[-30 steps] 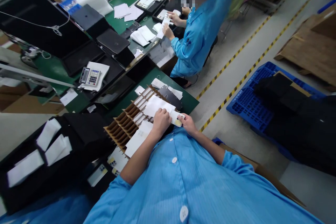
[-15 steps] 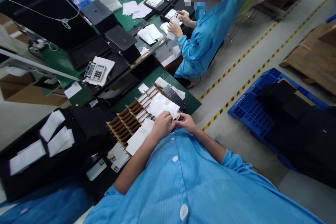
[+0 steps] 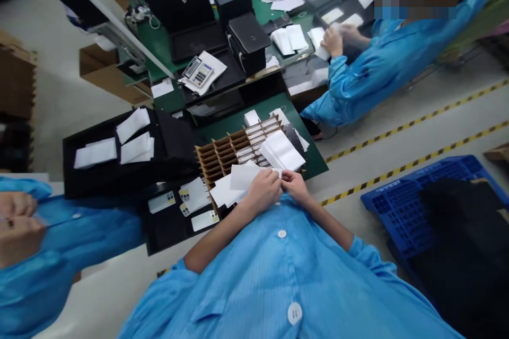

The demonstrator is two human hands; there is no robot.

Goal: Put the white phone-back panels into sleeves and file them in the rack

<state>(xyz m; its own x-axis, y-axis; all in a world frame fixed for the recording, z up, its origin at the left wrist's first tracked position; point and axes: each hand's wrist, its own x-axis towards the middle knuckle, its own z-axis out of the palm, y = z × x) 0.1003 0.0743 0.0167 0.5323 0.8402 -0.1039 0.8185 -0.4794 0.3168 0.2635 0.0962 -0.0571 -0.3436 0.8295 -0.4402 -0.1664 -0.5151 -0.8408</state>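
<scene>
My left hand (image 3: 265,188) is closed on a flat white paper sheet (image 3: 243,176), which sticks out to its left. My right hand (image 3: 295,185) pinches the right end of the same sheet, close against my shirt. Other white sheets (image 3: 225,190) lie under it on a cardboard divider grid (image 3: 214,156). Thin white items stand in some of the grid's far-right slots. A stack of white paper (image 3: 283,151) rests on the grid's right part, just beyond my hands. Whether anything is inside the held sheet is hidden.
Phones (image 3: 204,220) lie on a black tray at the left, below a black box (image 3: 89,137) bearing white paper packs. A co-worker's hands (image 3: 334,39) handle white pieces at the green bench (image 3: 274,103). Another person's hands (image 3: 18,222) show at left. A blue pallet (image 3: 397,201) lies right.
My view has swung, so the scene sits further right. The paper stack at my hands now lies beyond them on the grid, and a flat white sheet extends left from my left hand.
</scene>
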